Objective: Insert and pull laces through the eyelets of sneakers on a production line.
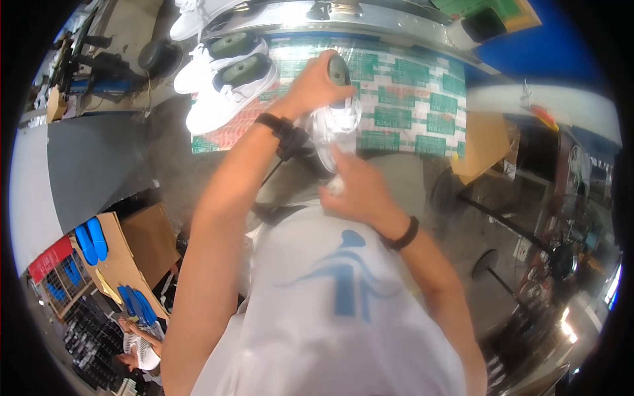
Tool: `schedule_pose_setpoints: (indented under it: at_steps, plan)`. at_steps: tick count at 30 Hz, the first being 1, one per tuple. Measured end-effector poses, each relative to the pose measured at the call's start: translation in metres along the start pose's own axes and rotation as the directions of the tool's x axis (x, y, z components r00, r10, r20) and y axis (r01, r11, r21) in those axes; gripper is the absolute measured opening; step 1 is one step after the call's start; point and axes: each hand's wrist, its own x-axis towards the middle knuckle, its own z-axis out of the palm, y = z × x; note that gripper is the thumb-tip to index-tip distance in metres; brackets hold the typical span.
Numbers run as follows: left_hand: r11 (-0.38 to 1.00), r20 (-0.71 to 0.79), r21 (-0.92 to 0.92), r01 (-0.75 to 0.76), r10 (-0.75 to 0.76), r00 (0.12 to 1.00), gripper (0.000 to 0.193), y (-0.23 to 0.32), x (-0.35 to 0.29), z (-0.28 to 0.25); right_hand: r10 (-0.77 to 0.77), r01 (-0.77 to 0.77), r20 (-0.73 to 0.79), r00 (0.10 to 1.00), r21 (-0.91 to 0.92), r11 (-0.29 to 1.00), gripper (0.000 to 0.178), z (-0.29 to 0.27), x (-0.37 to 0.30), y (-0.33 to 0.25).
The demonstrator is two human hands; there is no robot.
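Note:
A white lace-up sneaker (325, 140) points toward me, with a green shoe last (338, 74) filling its opening. My left hand (313, 86) is closed around the heel end, its thumb and fingers on either side of the last. At the toe, my right hand (363, 188) has its index finger stretched along the upper. Between that finger and the thumb shows a small white wad (336, 185), blurred. To the left, more white sneakers (221, 109) with green lasts in them stand close together. Dark bands circle both my wrists.
Green and white printed covering (389, 122) lies over the work surface under the shoes. Beyond it runs a metal rail (396, 18). A cardboard box (485, 142) and stands with round bases (450, 189) are at right. At lower left, blue insoles (91, 241) lie near another person (142, 346).

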Motion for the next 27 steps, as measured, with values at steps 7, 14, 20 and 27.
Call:
schedule_pose_setpoints:
  at_steps: [7,14,20,27]
  plan:
    - [0.997,-0.007,-0.063,-0.034,0.034,0.999,0.097,-0.005,0.001,0.001,0.105,-0.091,-0.254,0.961,0.066,0.994,0.088,-0.003,0.003,0.043]
    - [0.997,0.042,-0.082,-0.013,0.016,0.999,0.108,-0.003,0.0,0.002,0.009,-0.016,-0.14,0.99,-0.05,0.999,0.091,-0.007,0.008,0.053]
    - [0.999,0.073,-0.054,0.005,-0.001,0.997,0.099,0.003,0.005,-0.008,0.125,-0.108,0.099,0.987,-0.163,0.981,0.091,-0.038,-0.012,0.01]
    - [0.935,0.081,-0.354,0.004,0.026,0.996,0.099,-0.036,-0.013,-0.032,0.249,-0.241,-0.268,0.931,0.062,0.969,0.085,0.02,0.041,0.067]
